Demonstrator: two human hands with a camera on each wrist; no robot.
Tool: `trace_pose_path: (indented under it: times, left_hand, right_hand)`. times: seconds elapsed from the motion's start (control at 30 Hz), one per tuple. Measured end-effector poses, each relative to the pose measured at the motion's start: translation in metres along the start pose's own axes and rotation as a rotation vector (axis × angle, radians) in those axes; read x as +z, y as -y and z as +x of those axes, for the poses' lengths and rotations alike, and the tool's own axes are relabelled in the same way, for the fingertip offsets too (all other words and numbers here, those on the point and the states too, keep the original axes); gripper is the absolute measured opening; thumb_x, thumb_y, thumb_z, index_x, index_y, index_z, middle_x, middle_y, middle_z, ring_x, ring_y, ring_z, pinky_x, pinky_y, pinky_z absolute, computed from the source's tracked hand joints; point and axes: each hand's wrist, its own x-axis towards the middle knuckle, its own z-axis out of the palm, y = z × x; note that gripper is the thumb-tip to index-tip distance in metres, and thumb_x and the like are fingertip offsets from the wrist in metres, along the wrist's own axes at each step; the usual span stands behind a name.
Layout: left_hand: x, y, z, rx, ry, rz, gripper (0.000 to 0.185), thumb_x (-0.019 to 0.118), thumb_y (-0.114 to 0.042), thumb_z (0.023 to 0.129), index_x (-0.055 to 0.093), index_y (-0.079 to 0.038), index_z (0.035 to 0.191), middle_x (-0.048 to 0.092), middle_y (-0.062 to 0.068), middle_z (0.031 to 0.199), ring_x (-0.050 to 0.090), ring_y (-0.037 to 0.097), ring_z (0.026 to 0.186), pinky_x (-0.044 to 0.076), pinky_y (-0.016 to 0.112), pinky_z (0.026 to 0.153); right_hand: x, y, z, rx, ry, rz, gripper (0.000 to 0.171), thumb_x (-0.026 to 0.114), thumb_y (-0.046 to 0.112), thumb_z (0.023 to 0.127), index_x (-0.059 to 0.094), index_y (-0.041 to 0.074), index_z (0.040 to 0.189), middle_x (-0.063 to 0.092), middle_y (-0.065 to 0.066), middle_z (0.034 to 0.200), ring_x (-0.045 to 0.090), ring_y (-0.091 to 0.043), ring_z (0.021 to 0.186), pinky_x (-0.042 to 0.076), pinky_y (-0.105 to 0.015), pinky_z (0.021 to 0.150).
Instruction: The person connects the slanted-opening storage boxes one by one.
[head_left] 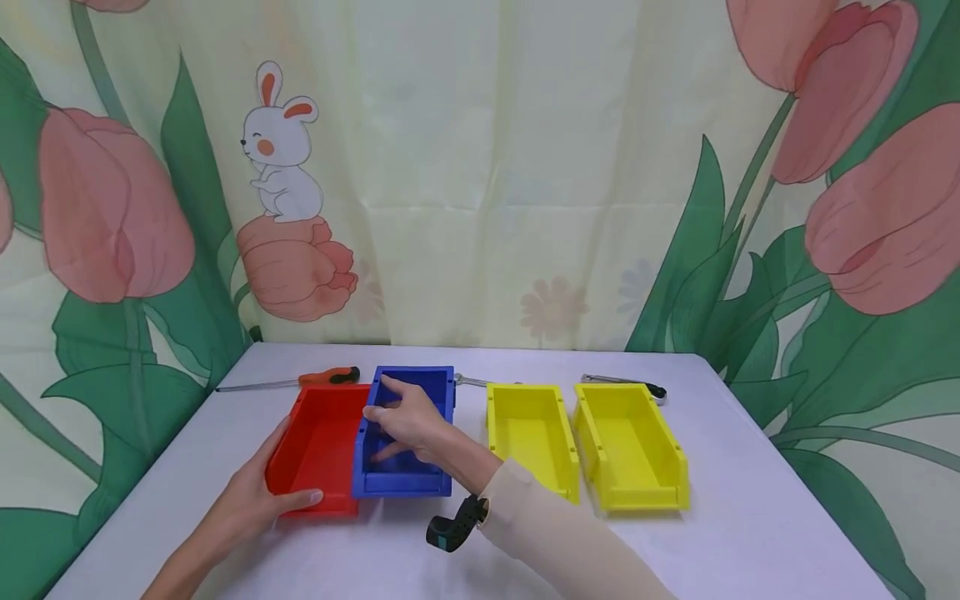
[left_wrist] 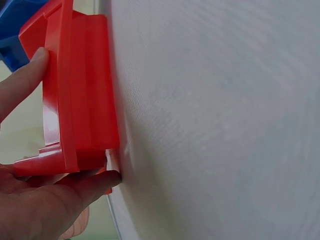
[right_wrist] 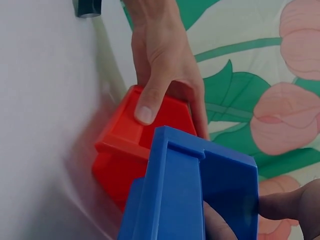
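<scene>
My left hand [head_left: 251,492] grips a red plastic bin [head_left: 318,446] at its near left corner, thumb over the front lip and fingers along the outer side. In the left wrist view, fingertips reach beneath the edge of the red bin [left_wrist: 90,90], close to the tabletop. My right hand [head_left: 412,421] pinches the left wall of a blue bin [head_left: 401,485], with fingers inside it and the thumb outside. The blue bin overlaps the red bin's right wall in the head view. From the right wrist, the blue bin [right_wrist: 175,185] appears tilted in front of the red one.
Two yellow bins [head_left: 532,433] [head_left: 637,497] stand side by side to the right. An orange-handled screwdriver [head_left: 330,377] lies behind the red bin. Partly hidden behind the bins are a wrench [head_left: 472,381] and a metal tool with a dark end [head_left: 617,380]. A patterned curtain [head_left: 480,208] backs the white table.
</scene>
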Motion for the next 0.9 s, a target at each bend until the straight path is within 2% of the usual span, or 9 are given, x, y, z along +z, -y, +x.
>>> trace_pose_path:
  times: [0.27, 0.7, 0.9]
  left_hand:
    - [0.001, -0.001, 0.001, 0.002, -0.010, 0.013, 0.144, 0.098, -0.040, 0.071, -0.002, -0.019, 0.172, 0.035, 0.026, 0.163, 0.043, 0.051, 0.141, 0.067, 0.047, 0.088]
    - [0.000, -0.001, 0.000, -0.021, -0.003, 0.023, 0.145, 0.097, -0.043, 0.071, -0.004, -0.019, 0.172, 0.034, 0.027, 0.163, 0.043, 0.051, 0.140, 0.067, 0.047, 0.090]
    - [0.001, -0.003, -0.001, -0.011, -0.004, 0.027, 0.145, 0.098, -0.042, 0.070, -0.002, -0.017, 0.172, 0.037, 0.028, 0.161, 0.046, 0.051, 0.139, 0.067, 0.046, 0.088]
  right_hand:
    - [0.001, -0.003, 0.000, 0.000, -0.019, -0.015, 0.070, 0.072, 0.013, 0.101, 0.042, 0.020, 0.164, 0.064, -0.023, 0.145, 0.071, -0.042, 0.124, 0.067, -0.049, 0.067]
    - [0.004, -0.009, 0.000, -0.020, -0.040, -0.038, 0.068, 0.072, 0.014, 0.101, 0.043, 0.019, 0.163, 0.068, -0.021, 0.140, 0.072, -0.040, 0.124, 0.067, -0.048, 0.066]
    - [0.003, -0.010, 0.001, -0.015, -0.055, -0.039, 0.068, 0.072, 0.013, 0.101, 0.044, 0.019, 0.163, 0.067, -0.022, 0.140, 0.073, -0.040, 0.121, 0.067, -0.048, 0.065]
